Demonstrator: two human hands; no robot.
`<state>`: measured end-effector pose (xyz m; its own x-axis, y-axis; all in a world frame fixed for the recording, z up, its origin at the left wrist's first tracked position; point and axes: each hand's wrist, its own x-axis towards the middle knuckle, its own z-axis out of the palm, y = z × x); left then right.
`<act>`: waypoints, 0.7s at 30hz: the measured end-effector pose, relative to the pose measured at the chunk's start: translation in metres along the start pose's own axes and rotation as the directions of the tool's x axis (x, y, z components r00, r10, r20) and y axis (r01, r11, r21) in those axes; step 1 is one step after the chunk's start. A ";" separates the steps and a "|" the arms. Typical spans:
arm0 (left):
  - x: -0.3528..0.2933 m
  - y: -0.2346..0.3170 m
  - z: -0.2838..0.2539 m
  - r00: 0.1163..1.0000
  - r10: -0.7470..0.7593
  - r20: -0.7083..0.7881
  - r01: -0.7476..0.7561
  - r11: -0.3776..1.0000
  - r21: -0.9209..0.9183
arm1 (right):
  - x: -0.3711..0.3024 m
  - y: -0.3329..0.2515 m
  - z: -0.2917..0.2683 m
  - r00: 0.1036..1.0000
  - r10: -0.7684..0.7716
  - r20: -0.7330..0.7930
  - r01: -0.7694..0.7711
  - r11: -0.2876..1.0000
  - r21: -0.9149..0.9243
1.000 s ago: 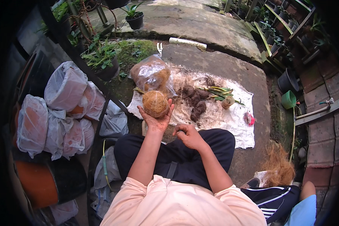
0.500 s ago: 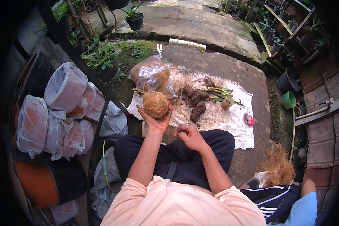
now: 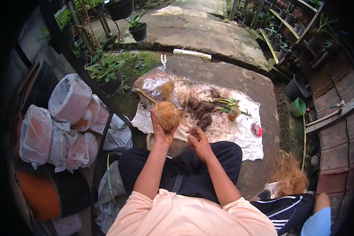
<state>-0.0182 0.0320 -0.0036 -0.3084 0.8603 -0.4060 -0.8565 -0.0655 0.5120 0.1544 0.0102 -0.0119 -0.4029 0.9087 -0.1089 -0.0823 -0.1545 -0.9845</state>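
My left hand (image 3: 163,134) is closed around the lower side of a ball of brown coconut fibre (image 3: 166,115), wound with thin pale thread. A stem (image 3: 144,95) sticks out from the ball's upper left. To its right, over my lap, my right hand (image 3: 200,144) is curled with thumb and fingers near each other; whatever they pinch is too small to make out. Ahead lies a white woven sack (image 3: 240,135) bearing dark soil clumps (image 3: 201,111), cut green leaves (image 3: 227,103) and a spool of twine (image 3: 234,114). Behind the ball rests a clear plastic bag of fibre (image 3: 155,83).
Plastic-wrapped pots (image 3: 71,94) are stacked at the left. A small pink bundle (image 3: 257,129) lies on the sack's right side. Loose fibre (image 3: 289,177) sits at the lower right, near another person's leg (image 3: 285,210). A green pot (image 3: 298,107) stands at the right edge.
The ball has tilted and turned in my left hand, so its stem shows longer at the upper left. My right hand's fingers have lifted and loosened slightly.
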 end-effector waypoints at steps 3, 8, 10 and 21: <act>0.001 -0.002 0.000 1.000 -0.013 -0.002 0.013 0.999 0.042 | 0.005 0.016 0.003 0.996 0.088 0.017 -0.089 0.971 0.221; 0.001 -0.004 -0.003 0.999 -0.006 0.044 0.004 0.999 0.050 | 0.005 0.029 0.012 0.969 0.243 0.054 -0.237 0.833 0.499; 0.001 -0.004 -0.002 0.999 -0.004 0.049 0.001 0.999 0.049 | 0.004 0.037 0.015 0.962 0.237 0.134 -0.269 0.749 0.605; 0.000 -0.001 -0.003 1.000 -0.011 0.026 0.010 1.000 0.023 | -0.004 0.055 0.017 0.872 0.149 0.466 -0.468 0.532 0.706</act>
<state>-0.0186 0.0307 -0.0069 -0.2881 0.8739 -0.3916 -0.8501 -0.0451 0.5247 0.1359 -0.0090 -0.0631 -0.7881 0.5892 -0.1781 -0.4987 -0.7808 -0.3763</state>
